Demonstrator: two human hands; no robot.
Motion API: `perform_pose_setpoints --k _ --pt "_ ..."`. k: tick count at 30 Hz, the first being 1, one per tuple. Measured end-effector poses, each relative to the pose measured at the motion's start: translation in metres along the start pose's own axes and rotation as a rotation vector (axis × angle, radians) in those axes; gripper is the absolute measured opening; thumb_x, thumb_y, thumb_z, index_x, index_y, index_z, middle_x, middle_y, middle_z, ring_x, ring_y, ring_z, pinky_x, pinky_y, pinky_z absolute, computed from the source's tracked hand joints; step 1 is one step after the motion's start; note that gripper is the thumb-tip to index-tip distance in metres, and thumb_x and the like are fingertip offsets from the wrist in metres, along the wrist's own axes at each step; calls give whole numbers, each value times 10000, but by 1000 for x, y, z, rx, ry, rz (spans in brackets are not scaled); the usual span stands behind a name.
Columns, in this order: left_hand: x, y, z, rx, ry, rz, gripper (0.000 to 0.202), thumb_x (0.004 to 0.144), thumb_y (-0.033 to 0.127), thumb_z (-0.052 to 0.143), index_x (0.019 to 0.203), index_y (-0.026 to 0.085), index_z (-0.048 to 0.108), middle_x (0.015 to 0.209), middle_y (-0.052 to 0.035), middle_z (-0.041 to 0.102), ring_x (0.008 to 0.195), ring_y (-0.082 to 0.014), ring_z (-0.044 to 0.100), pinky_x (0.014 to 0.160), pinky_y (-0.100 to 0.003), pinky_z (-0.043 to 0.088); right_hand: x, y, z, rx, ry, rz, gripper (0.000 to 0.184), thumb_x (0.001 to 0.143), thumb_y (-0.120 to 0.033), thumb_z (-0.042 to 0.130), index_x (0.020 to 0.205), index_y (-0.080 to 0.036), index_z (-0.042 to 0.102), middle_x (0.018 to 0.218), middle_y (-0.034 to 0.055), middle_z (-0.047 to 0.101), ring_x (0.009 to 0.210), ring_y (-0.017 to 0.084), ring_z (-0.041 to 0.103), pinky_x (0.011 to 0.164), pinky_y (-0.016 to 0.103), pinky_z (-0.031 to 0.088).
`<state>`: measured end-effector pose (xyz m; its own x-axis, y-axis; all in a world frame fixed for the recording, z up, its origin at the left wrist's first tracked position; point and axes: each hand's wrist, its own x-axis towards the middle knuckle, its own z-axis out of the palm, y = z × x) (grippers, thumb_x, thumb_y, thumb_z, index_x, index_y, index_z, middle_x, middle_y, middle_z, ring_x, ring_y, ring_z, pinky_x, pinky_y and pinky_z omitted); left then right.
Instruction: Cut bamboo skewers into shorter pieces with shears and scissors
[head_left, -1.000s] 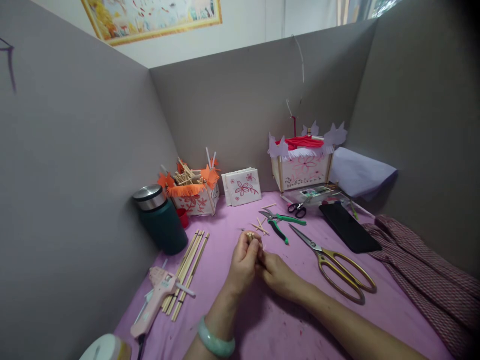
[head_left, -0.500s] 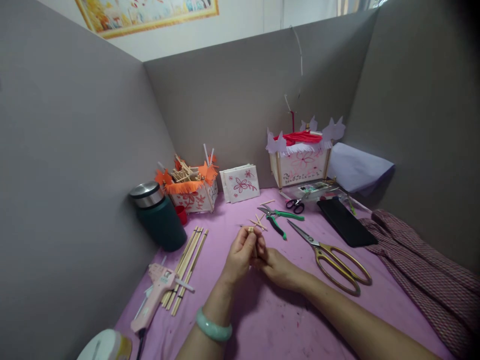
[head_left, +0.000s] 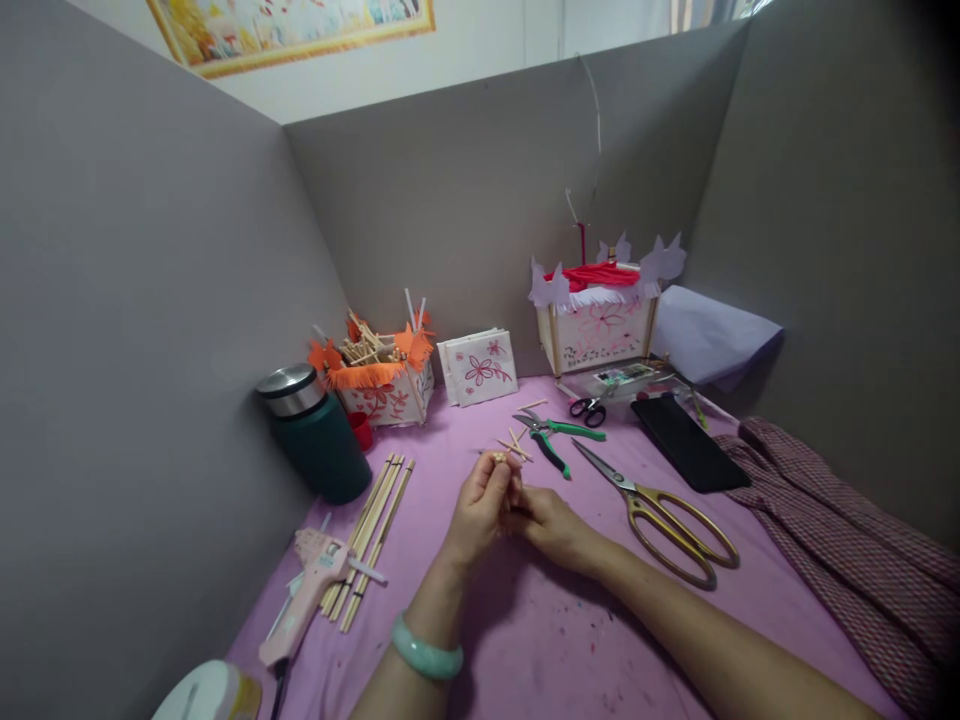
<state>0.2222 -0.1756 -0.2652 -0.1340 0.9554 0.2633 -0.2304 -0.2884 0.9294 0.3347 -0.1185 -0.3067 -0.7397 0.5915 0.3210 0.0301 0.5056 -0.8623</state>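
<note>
My left hand [head_left: 480,508] is closed round a small bundle of short wooden sticks [head_left: 501,460], whose ends poke out above the fingers. My right hand [head_left: 553,527] meets it from the right, fingers pinched against the same bundle. Both hands hover over the pink mat [head_left: 570,640] in the middle of the desk. A pale green bangle [head_left: 424,655] circles my left wrist. A few loose short sticks [head_left: 516,444] lie just beyond the hands.
Green-handled pruning shears [head_left: 556,440] and gold-handled scissors [head_left: 660,515] lie to the right, with a black phone [head_left: 686,430]. Long sticks [head_left: 371,530], a pink glue gun [head_left: 307,590] and a dark flask [head_left: 311,432] sit left. Paper lanterns [head_left: 600,315] stand at the back; grey partitions enclose the desk.
The hands stay together on the stick bundle, with only slight finger movement. The view has tilted slightly, so everything sits a little lower and left.
</note>
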Motion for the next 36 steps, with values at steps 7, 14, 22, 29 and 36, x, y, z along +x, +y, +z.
perform_pose_setpoints --k 7,14,22,29,36 --pt "-1 3 -2 26 2 -12 313 836 481 540 844 169 526 650 32 480 549 -83 408 544 -213 342 0 -2 3 -4 -30 -22 110 826 -190 500 718 -168 504 689 -15 543 632 113 465 608 228 390" --pt "-2 0 -2 37 -8 -21 331 840 487 529 870 159 559 654 22 482 558 -89 412 545 -215 344 -2 -3 4 3 -21 -4 126 817 -189 510 693 -171 491 681 -25 525 628 108 450 594 220 372" --pt "-4 -3 -1 48 20 27 320 842 493 517 845 175 546 639 29 459 552 -95 393 537 -225 331 -1 3 9 -10 36 -70 119 845 -216 501 738 -171 525 722 -5 561 661 122 495 633 231 401" --pt "-8 -3 2 134 71 92 304 875 475 471 829 182 536 638 27 451 566 -104 380 554 -236 332 -1 0 11 -34 37 -88 81 852 -193 476 788 -173 521 761 6 567 688 128 508 661 238 414" --pt "-10 -3 5 223 102 121 373 910 481 381 719 183 499 606 26 426 557 -109 373 547 -245 320 -1 0 9 -82 22 -109 104 863 -215 466 788 -166 518 770 19 577 691 137 517 650 244 415"
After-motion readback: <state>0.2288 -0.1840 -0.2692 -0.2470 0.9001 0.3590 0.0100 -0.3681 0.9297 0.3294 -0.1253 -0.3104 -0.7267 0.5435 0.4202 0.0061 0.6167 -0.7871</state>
